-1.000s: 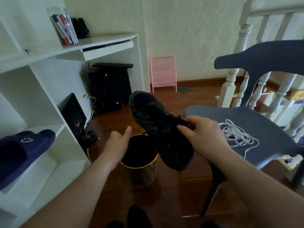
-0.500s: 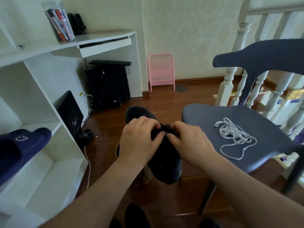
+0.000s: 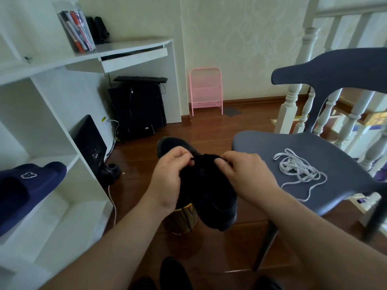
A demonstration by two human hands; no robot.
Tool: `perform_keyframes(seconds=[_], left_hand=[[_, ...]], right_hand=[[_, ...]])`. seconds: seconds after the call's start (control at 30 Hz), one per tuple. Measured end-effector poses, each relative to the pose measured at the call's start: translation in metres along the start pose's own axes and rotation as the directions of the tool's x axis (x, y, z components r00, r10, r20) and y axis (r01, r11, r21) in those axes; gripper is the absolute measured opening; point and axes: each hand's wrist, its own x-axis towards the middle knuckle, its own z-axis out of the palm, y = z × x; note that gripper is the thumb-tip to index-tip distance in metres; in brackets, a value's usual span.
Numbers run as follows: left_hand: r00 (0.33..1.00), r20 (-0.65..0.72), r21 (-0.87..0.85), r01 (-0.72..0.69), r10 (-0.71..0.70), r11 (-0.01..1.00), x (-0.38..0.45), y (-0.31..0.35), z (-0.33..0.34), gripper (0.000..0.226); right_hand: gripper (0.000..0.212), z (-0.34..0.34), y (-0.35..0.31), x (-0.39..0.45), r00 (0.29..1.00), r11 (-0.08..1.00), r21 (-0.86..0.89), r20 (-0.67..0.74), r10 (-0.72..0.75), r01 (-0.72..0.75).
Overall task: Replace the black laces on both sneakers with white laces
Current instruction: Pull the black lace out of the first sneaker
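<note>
A black sneaker (image 3: 206, 191) hangs in the air in front of me, toe pointing away, above a gold bin (image 3: 184, 218). My left hand (image 3: 169, 176) pinches the black lace on the shoe's left side. My right hand (image 3: 245, 174) pinches the lace on its right side, fingers curled at the eyelets. The lace itself is hard to make out against the dark shoe. A loose pile of white laces (image 3: 297, 170) lies on the seat of the blue-grey chair (image 3: 261, 143) to my right. A second dark shoe (image 3: 173, 273) shows at the bottom edge, partly cut off.
White shelving (image 3: 62, 130) fills the left side, with a navy slipper (image 3: 27, 187) on a shelf. A black computer tower (image 3: 138, 109) sits under the desk and a pink rack (image 3: 206, 91) stands at the wall. White stair balusters (image 3: 291, 97) rise behind the chair.
A second ago my left hand was free beside the bin and only my right held the sneaker. The left hand came up onto the shoe, and both hands have since spread apart at the laces.
</note>
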Motion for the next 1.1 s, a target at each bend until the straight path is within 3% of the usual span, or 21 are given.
perform_keyframes(seconds=[0.03,0.1,0.13,0.2,0.27,0.37,0.47,0.6,0.7,0.77,0.83,0.87,0.9,0.97,1.0,1.1], left_hand=[[1.0,-0.018,-0.051,0.009,-0.01,0.999,0.0,0.002,-0.001,0.026],[0.998,-0.028,0.162,-0.047,0.053,0.986,-0.001,0.004,-0.003,0.034],[0.996,0.001,0.37,-0.08,0.086,0.926,-0.001,0.004,-0.003,0.037],[0.996,0.06,0.707,-0.091,0.068,0.701,-0.002,0.001,-0.002,0.03],[0.997,0.051,0.827,-0.076,0.059,0.557,-0.002,-0.001,0.002,0.021],[0.992,0.028,0.871,-0.082,0.119,0.485,-0.001,-0.002,0.007,0.031],[0.986,-0.024,0.833,-0.071,0.164,0.549,0.0,-0.002,0.008,0.032],[0.982,-0.102,0.686,-0.044,0.156,0.726,-0.002,-0.001,0.009,0.009],[0.97,-0.164,0.534,-0.065,0.179,0.843,-0.003,0.004,0.009,0.02],[0.953,-0.261,0.32,-0.065,0.154,0.945,-0.001,0.012,0.004,0.024],[0.948,-0.281,0.315,-0.052,0.146,0.948,0.002,0.015,-0.006,0.024],[0.953,-0.253,0.44,-0.04,0.167,0.897,0.004,0.013,-0.013,0.022],[0.958,-0.197,0.637,-0.036,0.207,0.77,0.006,0.008,-0.019,0.017],[0.958,-0.046,0.899,-0.084,0.284,0.429,0.002,0.004,-0.023,0.007],[0.952,0.008,0.917,-0.129,0.307,0.377,0.0,0.004,-0.018,0.016],[0.931,0.066,0.869,-0.23,0.358,0.438,-0.004,0.006,0.003,0.032]], right_hand=[[0.04,-0.002,0.003,0.001,1.0,1.0,0.009,-0.004,0.014,-0.014],[0.037,-0.005,0.003,0.0,1.0,1.0,-0.024,0.016,0.011,-0.01],[0.037,-0.006,0.0,-0.002,1.0,0.999,-0.053,0.028,0.001,0.001],[0.037,-0.004,-0.008,-0.006,0.998,0.992,-0.123,0.055,-0.026,0.033],[0.038,-0.001,-0.013,-0.01,0.996,0.981,-0.183,0.078,-0.041,0.055],[0.037,-0.001,-0.017,-0.011,0.996,0.976,-0.213,0.079,-0.038,0.054],[0.033,-0.003,-0.021,-0.012,0.997,0.975,-0.217,0.06,-0.045,0.057],[0.032,-0.005,-0.023,-0.012,0.996,0.973,-0.212,0.015,-0.085,0.086],[0.034,-0.009,-0.015,-0.007,0.997,0.983,-0.172,-0.031,-0.076,0.069],[0.033,-0.014,-0.007,-0.003,0.997,0.99,-0.134,-0.055,-0.052,0.044],[0.033,-0.017,-0.004,-0.003,0.997,0.991,-0.127,-0.062,-0.052,0.044],[0.033,-0.016,-0.004,-0.004,0.996,0.989,-0.135,-0.066,-0.062,0.053],[0.033,-0.016,-0.004,-0.005,0.995,0.988,-0.145,-0.069,-0.071,0.06],[0.032,-0.013,-0.006,-0.007,0.995,0.985,-0.157,-0.067,-0.076,0.064],[0.031,-0.012,-0.007,-0.008,0.995,0.985,-0.16,-0.065,-0.074,0.062],[0.03,-0.01,-0.012,-0.009,0.996,0.983,-0.174,-0.052,-0.075,0.065]])
